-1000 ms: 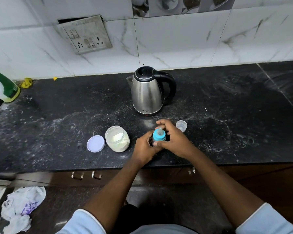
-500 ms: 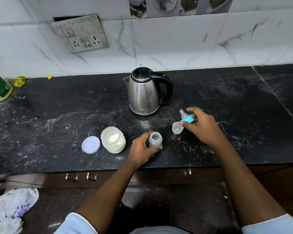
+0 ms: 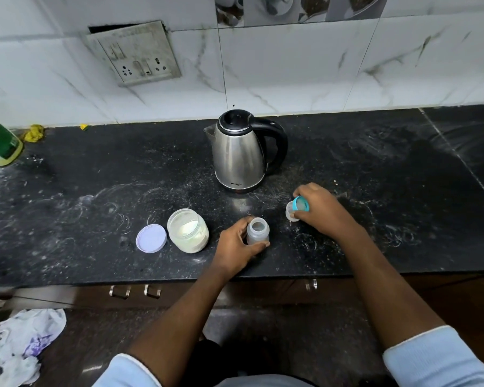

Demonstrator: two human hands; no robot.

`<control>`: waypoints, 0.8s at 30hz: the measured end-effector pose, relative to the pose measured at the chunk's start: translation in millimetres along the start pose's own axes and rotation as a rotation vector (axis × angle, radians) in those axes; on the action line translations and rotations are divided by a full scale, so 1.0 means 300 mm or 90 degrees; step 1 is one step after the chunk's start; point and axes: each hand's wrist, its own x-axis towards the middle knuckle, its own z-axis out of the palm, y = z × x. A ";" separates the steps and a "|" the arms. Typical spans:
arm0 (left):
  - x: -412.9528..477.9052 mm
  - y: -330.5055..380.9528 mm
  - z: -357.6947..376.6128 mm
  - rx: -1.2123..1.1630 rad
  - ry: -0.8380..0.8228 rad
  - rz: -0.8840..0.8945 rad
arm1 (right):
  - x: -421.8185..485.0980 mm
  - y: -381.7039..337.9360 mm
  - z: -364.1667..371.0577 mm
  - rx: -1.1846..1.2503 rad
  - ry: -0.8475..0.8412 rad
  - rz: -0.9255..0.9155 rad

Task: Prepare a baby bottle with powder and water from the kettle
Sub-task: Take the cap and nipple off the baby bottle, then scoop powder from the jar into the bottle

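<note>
Teal nipple ring [image 3: 301,203] has dropped just beside the clear cap [image 3: 290,214], pinched in the right grip [image 3: 323,210]; left grip [image 3: 235,247] clamps the bottle [image 3: 257,233]

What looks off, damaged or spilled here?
The wall socket plate hangs crooked, with a dark gap behind its top edge. White powdery smears streak the black counter. Crumpled white material lies on the floor, lower left. The open bottle stands upright in the left hand; the right hand holds its teal collar.
</note>
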 end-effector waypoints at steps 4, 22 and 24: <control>0.000 0.004 0.000 -0.001 -0.003 0.002 | 0.024 0.002 0.029 -0.036 -0.024 -0.007; -0.002 0.002 -0.004 0.001 0.000 0.011 | -0.015 0.011 0.005 0.050 0.045 0.020; -0.001 -0.003 -0.003 0.007 0.001 0.014 | -0.037 0.004 -0.018 0.084 0.091 0.033</control>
